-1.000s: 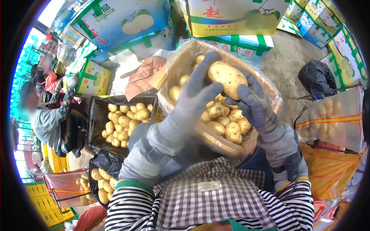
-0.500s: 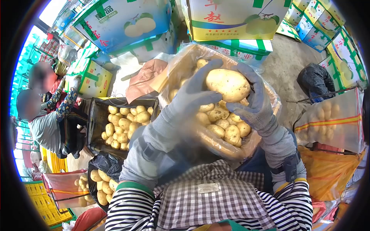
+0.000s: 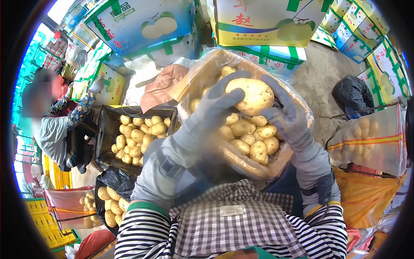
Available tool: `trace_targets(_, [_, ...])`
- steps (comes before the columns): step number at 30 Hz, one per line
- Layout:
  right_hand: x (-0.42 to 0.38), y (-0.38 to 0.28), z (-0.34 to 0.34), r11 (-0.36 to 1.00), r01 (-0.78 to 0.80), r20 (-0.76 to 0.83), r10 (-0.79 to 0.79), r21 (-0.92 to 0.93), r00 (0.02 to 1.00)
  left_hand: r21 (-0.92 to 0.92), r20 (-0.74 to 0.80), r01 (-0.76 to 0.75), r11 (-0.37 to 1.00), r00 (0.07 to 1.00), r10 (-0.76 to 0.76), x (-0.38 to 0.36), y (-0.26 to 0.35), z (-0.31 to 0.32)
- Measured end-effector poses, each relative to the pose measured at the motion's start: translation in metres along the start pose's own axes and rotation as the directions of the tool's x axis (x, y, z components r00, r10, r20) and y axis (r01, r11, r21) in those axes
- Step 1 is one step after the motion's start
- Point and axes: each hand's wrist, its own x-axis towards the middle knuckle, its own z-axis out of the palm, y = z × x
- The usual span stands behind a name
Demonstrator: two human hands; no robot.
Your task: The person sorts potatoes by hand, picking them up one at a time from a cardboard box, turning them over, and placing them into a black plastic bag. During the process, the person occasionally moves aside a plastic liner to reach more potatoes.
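Note:
A large pale potato is held above an open box lined with clear plastic. Wrapped round the potato's left side is my left hand, in a grey glove, with its thumb across the front. My right hand, gloved too, is at the potato's right side, its fingertips against or very near the edge. Beneath them, smaller potatoes lie in the box. A faint blur covers the area below my left hand.
To the left stand a black-lined crate of potatoes and a black bag with more. Printed cartons are stacked ahead. A person works at far left. Mesh sacks and a black bundle are at right.
The large potato has shifted slightly left and turned. My left thumb has moved up over its front, and my right hand's fingers have shifted at its side. The person at left has moved an arm.

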Motion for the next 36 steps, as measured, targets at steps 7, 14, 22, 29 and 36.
trace_targets(7, [-0.002, -0.006, -0.009, 0.994, -0.087, 0.009, 0.086, 0.061, 0.996, -0.271, 0.108, 0.013, 0.962, 0.994, 0.017, 0.0, -0.007, -0.009])
trace_targets(14, [-0.005, -0.011, -0.01, 0.98, -0.028, 0.027, 0.023, 0.198, 0.999, -0.33, 0.118, 0.023, 0.944, 0.993, 0.017, 0.001, -0.005, 0.002])
trace_targets(22, [-0.011, 0.002, -0.008, 0.952, -0.104, -0.023, 0.116, 0.287, 0.993, -0.059, 0.062, -0.048, 0.997, 0.997, 0.051, 0.006, -0.014, -0.002])
trace_targets(29, [-0.004, -0.006, -0.015, 0.862, -0.217, 0.077, 0.205, 0.457, 0.976, -0.001, 0.08, -0.068, 0.998, 0.994, 0.068, 0.005, -0.009, -0.003])
trace_targets(36, [-0.018, 0.005, -0.018, 0.795, -0.449, 0.045, 0.473, 0.408, 0.88, 0.487, -0.029, 0.081, 0.869, 0.997, -0.076, 0.011, -0.027, -0.008])
